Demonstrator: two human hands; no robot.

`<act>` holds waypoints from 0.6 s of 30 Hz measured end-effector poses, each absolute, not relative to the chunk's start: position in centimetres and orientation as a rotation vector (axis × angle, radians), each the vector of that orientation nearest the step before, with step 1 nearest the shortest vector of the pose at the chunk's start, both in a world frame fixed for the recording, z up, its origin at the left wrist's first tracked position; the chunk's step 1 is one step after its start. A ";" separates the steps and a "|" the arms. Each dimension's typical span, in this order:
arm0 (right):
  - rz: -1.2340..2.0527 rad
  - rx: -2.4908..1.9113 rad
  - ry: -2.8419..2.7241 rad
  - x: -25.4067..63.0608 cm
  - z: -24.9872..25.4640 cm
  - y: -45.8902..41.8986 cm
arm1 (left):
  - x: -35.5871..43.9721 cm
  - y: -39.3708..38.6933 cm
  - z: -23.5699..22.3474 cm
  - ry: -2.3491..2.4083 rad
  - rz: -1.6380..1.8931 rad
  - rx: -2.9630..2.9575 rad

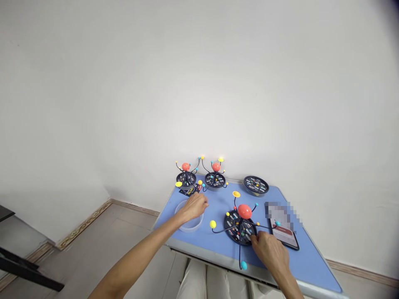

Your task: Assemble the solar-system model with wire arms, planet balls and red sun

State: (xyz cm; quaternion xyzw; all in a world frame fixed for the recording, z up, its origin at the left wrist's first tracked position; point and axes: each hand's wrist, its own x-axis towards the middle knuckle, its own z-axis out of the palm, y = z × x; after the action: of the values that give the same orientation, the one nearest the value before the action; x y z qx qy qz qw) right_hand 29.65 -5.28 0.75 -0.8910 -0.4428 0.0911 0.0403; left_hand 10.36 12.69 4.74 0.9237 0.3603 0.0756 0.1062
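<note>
- Black plastic makes the base of the nearest planet model, upright at the blue table's front edge, its arms spread outward.
- Your right hand is mostly closed, its thumb side against the base's rim, probably to steady it; hidden fingertips leave the grip uncertain.
- Your left hand is loosely curled above the clear tub; you cannot tell whether it holds anything.
- To your right lies a tablet, face up, perhaps so you can glance at it.
- Beyond the tub sits a dark card, by two more models, apparently set back to leave you room.
- Near the wall, a round base has no arms.
</note>
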 end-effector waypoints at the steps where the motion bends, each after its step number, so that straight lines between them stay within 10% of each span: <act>1: 0.279 -2.728 -1.358 29.7 0.7 -5.3 | 9.4 12.5 4.7 1.088 0.233 2.743; 18: 0.312 -2.748 -1.345 30.1 0.8 -6.3 | 7.2 11.0 3.6 1.375 0.218 2.737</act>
State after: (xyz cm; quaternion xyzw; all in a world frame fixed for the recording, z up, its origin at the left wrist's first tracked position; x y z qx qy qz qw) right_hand 30.07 -6.28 0.83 -0.8931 -0.4370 0.1013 0.0334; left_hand 7.25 10.95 3.65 0.8907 0.4476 0.0709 0.0352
